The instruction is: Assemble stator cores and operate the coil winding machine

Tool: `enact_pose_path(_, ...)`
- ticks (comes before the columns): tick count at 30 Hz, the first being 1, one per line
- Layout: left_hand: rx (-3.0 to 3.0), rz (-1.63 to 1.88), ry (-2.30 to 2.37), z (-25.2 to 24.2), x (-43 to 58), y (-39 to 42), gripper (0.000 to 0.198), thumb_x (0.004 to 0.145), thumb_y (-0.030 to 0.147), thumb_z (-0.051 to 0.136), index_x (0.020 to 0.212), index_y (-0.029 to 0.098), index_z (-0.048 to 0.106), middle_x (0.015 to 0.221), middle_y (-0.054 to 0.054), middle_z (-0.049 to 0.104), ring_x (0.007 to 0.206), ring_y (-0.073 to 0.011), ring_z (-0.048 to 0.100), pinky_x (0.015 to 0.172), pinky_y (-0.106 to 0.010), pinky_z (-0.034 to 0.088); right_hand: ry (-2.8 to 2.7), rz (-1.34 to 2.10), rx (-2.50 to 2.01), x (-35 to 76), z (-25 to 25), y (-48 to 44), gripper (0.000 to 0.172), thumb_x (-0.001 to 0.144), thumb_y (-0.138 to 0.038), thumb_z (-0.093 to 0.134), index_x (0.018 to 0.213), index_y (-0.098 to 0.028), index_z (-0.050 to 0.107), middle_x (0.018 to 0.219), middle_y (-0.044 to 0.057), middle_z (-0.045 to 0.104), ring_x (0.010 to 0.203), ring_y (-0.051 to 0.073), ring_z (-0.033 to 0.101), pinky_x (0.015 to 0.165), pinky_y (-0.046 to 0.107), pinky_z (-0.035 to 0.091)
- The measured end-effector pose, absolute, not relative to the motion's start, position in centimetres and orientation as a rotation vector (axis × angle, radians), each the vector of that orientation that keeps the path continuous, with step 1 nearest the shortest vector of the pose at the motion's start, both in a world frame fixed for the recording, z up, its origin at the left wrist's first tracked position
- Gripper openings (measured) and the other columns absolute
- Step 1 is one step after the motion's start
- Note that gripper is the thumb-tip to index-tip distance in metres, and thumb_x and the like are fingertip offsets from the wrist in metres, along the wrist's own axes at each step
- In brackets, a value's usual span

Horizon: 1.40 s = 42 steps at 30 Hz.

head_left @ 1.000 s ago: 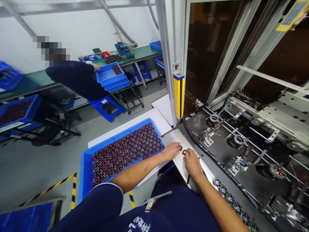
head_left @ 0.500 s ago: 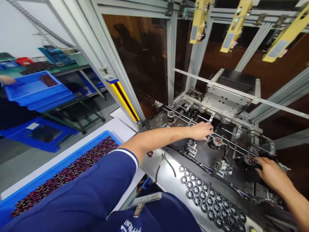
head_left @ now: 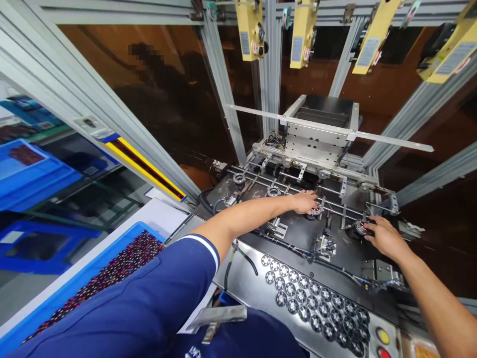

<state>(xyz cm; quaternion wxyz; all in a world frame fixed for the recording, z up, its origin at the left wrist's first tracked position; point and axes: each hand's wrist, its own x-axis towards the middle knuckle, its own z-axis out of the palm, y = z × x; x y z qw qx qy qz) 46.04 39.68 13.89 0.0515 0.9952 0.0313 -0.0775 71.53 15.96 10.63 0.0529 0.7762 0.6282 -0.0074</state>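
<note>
My left hand (head_left: 304, 202) reaches across the machine bed, its fingers closed round a copper-wound motor stator (head_left: 317, 209) in a round holder. The hand covers part of that stator. Farther right, my right hand (head_left: 384, 236) has its thumb and fingers bent round a second stator (head_left: 360, 227), also seated in a round holder. Two more ring holders (head_left: 239, 178) stand to the left along the same row, beside the long metal rods. Whether either stator is lifted from its holder I cannot tell.
Several small round black-and-silver parts (head_left: 312, 302) lie in rows on the steel ledge. Pliers (head_left: 234, 248) lie left of them. A blue tray (head_left: 126, 233) full of dark wound parts is at left. Yellow units (head_left: 302, 35) hang overhead. Yellow and red buttons (head_left: 383, 336) sit lower right.
My left hand has moved from beside the nearer stator onto it. My right hand stays at its stator, with the fingers further over it. The view has turned to the right.
</note>
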Motion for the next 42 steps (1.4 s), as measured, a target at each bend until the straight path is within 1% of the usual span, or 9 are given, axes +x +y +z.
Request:
enact_pose_path(4, 2.970, -0.209, 0.093, 13.6, 46.2, 40.0, 0.033, 0.089, 0.030, 0.062, 0.118, 0.016, 0.060, 0.135, -0.010, 0.053, 0.124, -0.0287, 0.050, 0.101, -0.053, 0.045, 1.870, -0.048, 2.363, 71.6, 10.5, 16.1, 0.027, 0.087, -0.023, 0.065, 0.113, -0.016, 0.062, 0.137, 0.010, 0.050, 0.128, 0.028, 0.045, 0.103, 0.050, 0.043)
enact_pose_path(11, 2.863, 0.049, 0.095, 14.1, 45.6, 39.9, 0.026, 0.089, 0.030, 0.062, 0.110, 0.015, 0.063, 0.127, -0.009, 0.059, 0.119, -0.0265, 0.054, 0.099, -0.051, 0.046, 1.794, -0.101, 2.371, 72.1, 10.1, 16.4, 0.027, 0.087, -0.023, 0.065, 0.113, -0.016, 0.062, 0.138, 0.010, 0.049, 0.131, 0.029, 0.042, 0.102, 0.051, 0.044)
enact_pose_path(13, 2.821, 0.147, 0.077, 15.2, 44.9, 39.2, 0.022, 0.090, 0.027, 0.061, 0.106, 0.014, 0.064, 0.124, -0.009, 0.061, 0.115, -0.0244, 0.058, 0.097, -0.048, 0.048, 1.785, -0.116, 2.368, 72.4, 10.0, 16.6, 0.028, 0.085, -0.023, 0.067, 0.112, -0.016, 0.063, 0.137, 0.009, 0.050, 0.131, 0.029, 0.042, 0.102, 0.051, 0.044)
enact_pose_path(16, 2.747, 0.324, 0.025, 17.9, 42.7, 37.1, 0.017, 0.092, 0.023, 0.056, 0.100, 0.011, 0.066, 0.122, -0.013, 0.062, 0.107, -0.0210, 0.063, 0.095, -0.038, 0.051, 1.812, -0.134, 2.354, 73.1, 9.7, 16.9, 0.027, 0.084, -0.024, 0.068, 0.110, -0.016, 0.064, 0.134, 0.009, 0.053, 0.128, 0.028, 0.045, 0.102, 0.050, 0.044)
enact_pose_path(21, 2.628, 0.597, -0.074, 22.8, 37.3, 32.7, 0.011, 0.090, 0.021, 0.055, 0.094, 0.012, 0.062, 0.116, -0.014, 0.067, 0.111, -0.0189, 0.063, 0.099, -0.029, 0.050, 1.906, -0.150, 2.320, 74.3, 9.4, 17.2, 0.022, 0.085, -0.025, 0.068, 0.104, -0.016, 0.066, 0.129, 0.009, 0.057, 0.122, 0.025, 0.051, 0.102, 0.049, 0.044)
enact_pose_path(25, 2.483, 0.880, -0.144, 24.7, 34.1, 30.5, 0.003, 0.087, 0.016, 0.055, 0.088, 0.016, 0.052, 0.114, -0.016, 0.070, 0.111, -0.0181, 0.064, 0.098, -0.030, 0.052, 1.962, -0.192, 2.294, 75.1, 9.3, 17.5, 0.018, 0.087, -0.027, 0.066, 0.102, -0.016, 0.066, 0.122, 0.008, 0.062, 0.115, 0.022, 0.056, 0.101, 0.046, 0.045)
enact_pose_path(28, 2.333, 1.053, -0.198, 25.0, 32.9, 29.7, 0.013, 0.083, 0.013, 0.058, 0.088, 0.019, 0.048, 0.115, -0.015, 0.071, 0.108, -0.0185, 0.066, 0.094, -0.034, 0.056, 1.994, -0.238, 2.282, 75.4, 9.3, 17.8, 0.015, 0.087, -0.027, 0.066, 0.098, -0.017, 0.068, 0.115, 0.007, 0.066, 0.110, 0.020, 0.060, 0.099, 0.043, 0.047)
enact_pose_path(35, 2.220, 1.129, -0.162, 25.0, 31.4, 29.0, 0.020, 0.081, 0.017, 0.064, 0.087, 0.020, 0.045, 0.110, -0.017, 0.073, 0.103, -0.0183, 0.068, 0.089, -0.033, 0.058, 1.983, -0.259, 2.293, 75.6, 9.8, 18.2, 0.012, 0.086, -0.025, 0.068, 0.094, -0.017, 0.069, 0.112, 0.007, 0.068, 0.108, 0.020, 0.062, 0.098, 0.042, 0.048)
enact_pose_path(42, 2.216, 1.105, -0.104, 24.9, 30.5, 29.0, 0.018, 0.082, 0.018, 0.064, 0.088, 0.019, 0.046, 0.109, -0.018, 0.072, 0.103, -0.0190, 0.068, 0.088, -0.032, 0.057, 1.979, -0.311, 2.310, 75.5, 10.3, 18.2, 0.013, 0.084, -0.023, 0.069, 0.096, -0.016, 0.069, 0.113, 0.007, 0.068, 0.107, 0.020, 0.063, 0.097, 0.042, 0.050)
